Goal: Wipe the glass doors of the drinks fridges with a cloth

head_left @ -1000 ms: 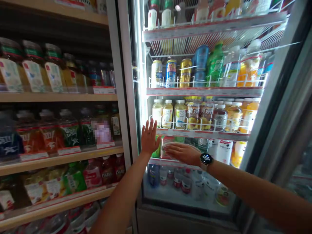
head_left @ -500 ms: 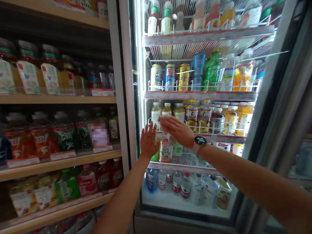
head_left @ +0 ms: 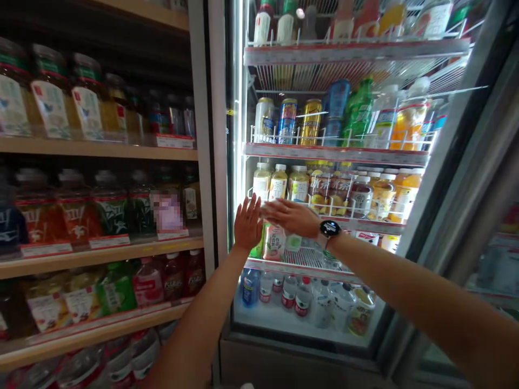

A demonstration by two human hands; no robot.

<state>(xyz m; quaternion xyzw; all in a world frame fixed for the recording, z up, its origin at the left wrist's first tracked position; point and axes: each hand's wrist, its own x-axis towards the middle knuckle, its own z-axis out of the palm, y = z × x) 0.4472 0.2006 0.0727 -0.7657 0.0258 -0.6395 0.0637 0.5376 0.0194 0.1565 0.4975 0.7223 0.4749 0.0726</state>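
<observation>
Both my arms reach out toward a lit drinks fridge with a glass front. My left hand (head_left: 248,224) is raised at the fridge's left side, fingers straight and nothing in it. Beside it my right hand (head_left: 292,217) lies stretched out sideways, its fingertips at or very near the left hand; whether they touch I cannot tell. It holds nothing visible. A dark watch (head_left: 330,228) is on my right wrist. Behind the hands stand pale tea bottles (head_left: 278,182) and, lower, a pink-labelled bottle (head_left: 274,243).
Wooden shelves (head_left: 101,149) of bottled drinks fill the left. In the fridge, cans (head_left: 287,121) and a green bottle (head_left: 359,112) stand on a wire shelf above the hands, with small bottles (head_left: 303,297) at the bottom. A metal door frame (head_left: 462,167) runs down the right.
My right hand has shifted slightly left and down, closer to my left hand. The view has tilted a little, with the lower shelves showing more.
</observation>
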